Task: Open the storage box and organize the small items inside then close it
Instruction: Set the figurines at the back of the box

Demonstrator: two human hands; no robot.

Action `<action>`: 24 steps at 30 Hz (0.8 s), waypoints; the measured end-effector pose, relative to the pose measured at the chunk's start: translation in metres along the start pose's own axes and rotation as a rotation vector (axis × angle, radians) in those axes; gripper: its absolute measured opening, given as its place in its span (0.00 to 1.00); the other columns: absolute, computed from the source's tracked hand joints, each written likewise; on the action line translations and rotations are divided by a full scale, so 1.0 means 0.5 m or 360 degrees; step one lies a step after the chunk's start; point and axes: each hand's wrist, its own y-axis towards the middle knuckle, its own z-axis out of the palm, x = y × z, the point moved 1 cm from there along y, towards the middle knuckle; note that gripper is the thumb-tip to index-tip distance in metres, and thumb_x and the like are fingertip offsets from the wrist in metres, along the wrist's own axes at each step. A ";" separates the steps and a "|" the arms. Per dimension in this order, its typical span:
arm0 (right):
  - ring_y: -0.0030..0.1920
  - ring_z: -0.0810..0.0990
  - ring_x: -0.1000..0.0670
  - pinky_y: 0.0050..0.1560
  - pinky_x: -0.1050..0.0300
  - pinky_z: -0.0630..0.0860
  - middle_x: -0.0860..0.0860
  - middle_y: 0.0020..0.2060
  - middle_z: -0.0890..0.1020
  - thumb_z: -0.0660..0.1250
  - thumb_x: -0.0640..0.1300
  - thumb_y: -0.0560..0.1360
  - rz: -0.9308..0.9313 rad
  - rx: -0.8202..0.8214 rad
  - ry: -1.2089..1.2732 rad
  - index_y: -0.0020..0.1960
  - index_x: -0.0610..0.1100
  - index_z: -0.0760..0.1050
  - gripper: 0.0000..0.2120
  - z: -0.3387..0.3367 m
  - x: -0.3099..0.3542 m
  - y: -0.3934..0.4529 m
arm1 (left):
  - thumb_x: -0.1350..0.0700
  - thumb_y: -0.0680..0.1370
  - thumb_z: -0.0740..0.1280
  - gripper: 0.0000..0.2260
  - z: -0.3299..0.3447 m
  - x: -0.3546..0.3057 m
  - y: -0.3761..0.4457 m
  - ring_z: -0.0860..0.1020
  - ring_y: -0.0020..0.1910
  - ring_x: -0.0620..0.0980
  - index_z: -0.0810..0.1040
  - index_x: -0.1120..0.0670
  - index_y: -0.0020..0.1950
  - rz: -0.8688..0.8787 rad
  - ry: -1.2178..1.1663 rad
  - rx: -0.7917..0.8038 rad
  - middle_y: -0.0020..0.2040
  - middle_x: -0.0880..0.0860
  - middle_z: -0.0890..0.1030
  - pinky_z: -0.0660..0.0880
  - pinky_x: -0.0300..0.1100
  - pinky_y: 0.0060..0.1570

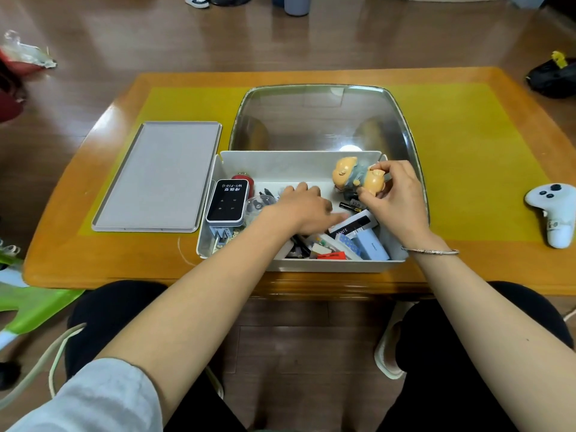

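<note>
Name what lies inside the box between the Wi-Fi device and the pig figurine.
In the head view, the left hand lies between the Wi-Fi device and the pig figurine, over small clutter in the storage box.

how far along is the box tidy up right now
Opening looks done: the grey lid lies on the table left of the open storage box. Sorting is under way: the right hand holds a pig figurine over the box, and the left hand reaches among the jumbled items. Tidying those and closing remain.
</note>
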 end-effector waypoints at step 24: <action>0.47 0.76 0.46 0.48 0.52 0.74 0.46 0.45 0.77 0.74 0.48 0.64 -0.0093 0.0259 -0.0326 0.50 0.41 0.77 0.18 0.035 0.082 0.058 | 0.44 0.76 0.68 0.22 -0.027 0.112 -0.030 0.75 0.58 0.54 0.69 0.55 0.63 -0.0279 -0.0602 -0.0466 0.61 0.54 0.76 0.74 0.51 0.55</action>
